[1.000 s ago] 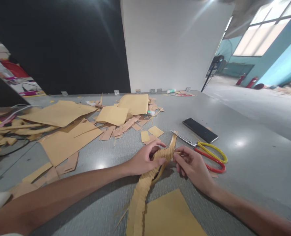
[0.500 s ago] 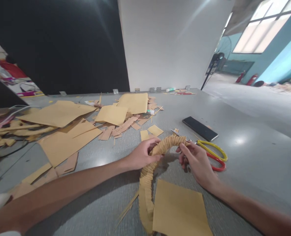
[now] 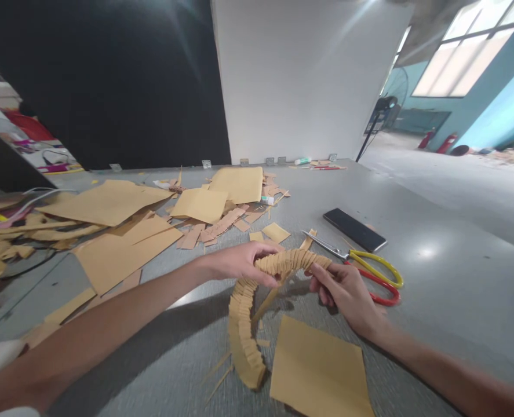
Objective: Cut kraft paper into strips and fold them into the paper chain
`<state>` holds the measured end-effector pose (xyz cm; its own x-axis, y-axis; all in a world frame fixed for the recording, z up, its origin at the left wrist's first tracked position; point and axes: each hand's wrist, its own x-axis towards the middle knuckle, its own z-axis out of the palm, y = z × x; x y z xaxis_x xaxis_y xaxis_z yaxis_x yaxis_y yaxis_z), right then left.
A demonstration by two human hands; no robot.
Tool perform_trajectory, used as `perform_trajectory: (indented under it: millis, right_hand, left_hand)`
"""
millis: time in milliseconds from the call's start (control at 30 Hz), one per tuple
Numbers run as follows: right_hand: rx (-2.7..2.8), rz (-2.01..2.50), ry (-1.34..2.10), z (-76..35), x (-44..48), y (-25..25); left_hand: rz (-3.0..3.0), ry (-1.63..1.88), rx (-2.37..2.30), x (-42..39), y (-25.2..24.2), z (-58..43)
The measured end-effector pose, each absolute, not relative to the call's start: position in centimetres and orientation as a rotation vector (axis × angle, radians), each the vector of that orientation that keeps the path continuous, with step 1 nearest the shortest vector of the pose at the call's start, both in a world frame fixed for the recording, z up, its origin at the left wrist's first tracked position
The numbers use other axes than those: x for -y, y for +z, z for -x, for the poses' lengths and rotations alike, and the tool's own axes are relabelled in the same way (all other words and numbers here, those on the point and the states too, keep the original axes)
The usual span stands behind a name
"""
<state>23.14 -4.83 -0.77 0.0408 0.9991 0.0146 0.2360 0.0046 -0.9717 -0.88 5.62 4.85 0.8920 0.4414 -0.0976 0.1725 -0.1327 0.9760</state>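
A curved, pleated strip of brown paper (image 3: 243, 313) arches between my hands, its lower end hanging down toward me. My left hand (image 3: 250, 263) is closed around the strip's middle, thumb in front and fingers behind. At the strip's right end, my right hand (image 3: 343, 289) pinches it between thumb and fingers. Scissors (image 3: 372, 269) with one yellow and one red handle lie just behind my right hand, partly covered by it. Below the strip a square sheet of brown paper (image 3: 320, 365) rests on the grey table.
A black phone (image 3: 354, 229) lies beyond the scissors. Brown paper sheets (image 3: 126, 249) and many scraps (image 3: 222, 223) spread over the left and middle. A glue stick (image 3: 302, 161) lies by the upright white panel (image 3: 309, 81); a black panel (image 3: 121, 87) stands beside it.
The strip's lower end has swung left and lifted off the square sheet, now showing its end. My left hand has shifted slightly left; my right hand keeps its pinch.
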Motion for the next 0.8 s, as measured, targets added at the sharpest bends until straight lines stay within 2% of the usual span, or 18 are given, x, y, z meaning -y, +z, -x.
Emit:
perform_trajectory:
  millis: [300, 800]
  right_hand:
    - [1.011, 1.361, 0.937, -23.7, 3.8, -2.0]
    - [0.993, 1.345, 0.952, -23.6, 3.7, -2.1]
  left_hand:
    - [-1.623, -0.06, -0.546, -8.3, 4.7, 3.2]
    - [-1.574, 0.084, -0.929, -12.6, 5.8, 7.4]
